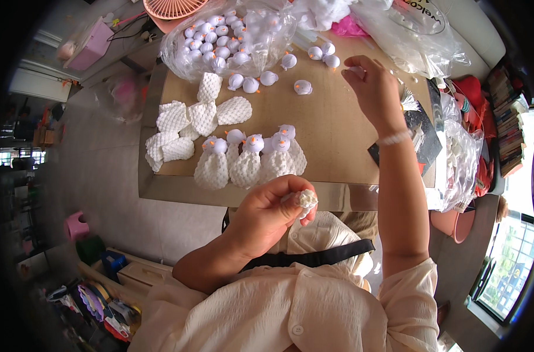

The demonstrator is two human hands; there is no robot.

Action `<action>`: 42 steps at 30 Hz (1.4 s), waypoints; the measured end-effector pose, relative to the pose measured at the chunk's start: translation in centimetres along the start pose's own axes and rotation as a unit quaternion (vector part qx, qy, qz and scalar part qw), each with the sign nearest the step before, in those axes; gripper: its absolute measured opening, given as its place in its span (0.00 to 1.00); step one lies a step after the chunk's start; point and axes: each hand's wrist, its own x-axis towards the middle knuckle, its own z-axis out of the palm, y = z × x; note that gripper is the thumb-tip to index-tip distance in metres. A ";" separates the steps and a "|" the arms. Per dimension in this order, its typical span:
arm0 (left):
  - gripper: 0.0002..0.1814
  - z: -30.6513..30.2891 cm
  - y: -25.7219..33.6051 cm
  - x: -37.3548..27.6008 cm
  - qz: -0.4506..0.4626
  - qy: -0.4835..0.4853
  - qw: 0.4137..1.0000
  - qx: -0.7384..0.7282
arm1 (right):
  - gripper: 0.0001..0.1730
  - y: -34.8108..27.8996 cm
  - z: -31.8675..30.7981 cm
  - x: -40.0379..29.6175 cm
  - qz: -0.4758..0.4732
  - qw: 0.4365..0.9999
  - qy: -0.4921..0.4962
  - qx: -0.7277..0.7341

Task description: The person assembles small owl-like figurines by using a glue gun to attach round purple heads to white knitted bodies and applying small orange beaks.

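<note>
My left hand [271, 211] pinches a small bunched white crocheted piece [308, 200] in front of the table's near edge. My right hand [372, 90] is raised over the right part of the table with its fingers curled. Something pale shows between thumb and fingers there, but I cannot tell what it is. Close to it lie a few white balls with orange noses [325, 53], like snowman heads. Several snowman figures with crocheted white bodies [246, 167] stand along the near edge. Loose crocheted white pieces [203, 115] are heaped at the left.
A clear plastic bag [269, 42] full of snowman heads lies at the back. On the right are a dark mat [425, 147] with what looks like a glue gun [418, 134], and a plastic bag [458, 152]. A pink basket [175, 8] stands at the far left.
</note>
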 end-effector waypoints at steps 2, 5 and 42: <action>0.09 -0.1 -0.2 0.1 -0.010 -0.003 1.000 -0.008 | 0.15 -2.2 -2.2 -1.8 0.129 0.923 -0.115 0.343; 0.08 0.1 -0.5 0.3 -0.021 -0.005 1.000 -0.008 | 0.16 -4.5 -3.8 -5.1 0.153 0.769 -0.132 0.606; 0.11 2.5 -1.9 1.0 -0.076 0.006 0.996 0.039 | 0.16 -6.6 -6.7 -14.7 0.079 0.710 -0.125 0.688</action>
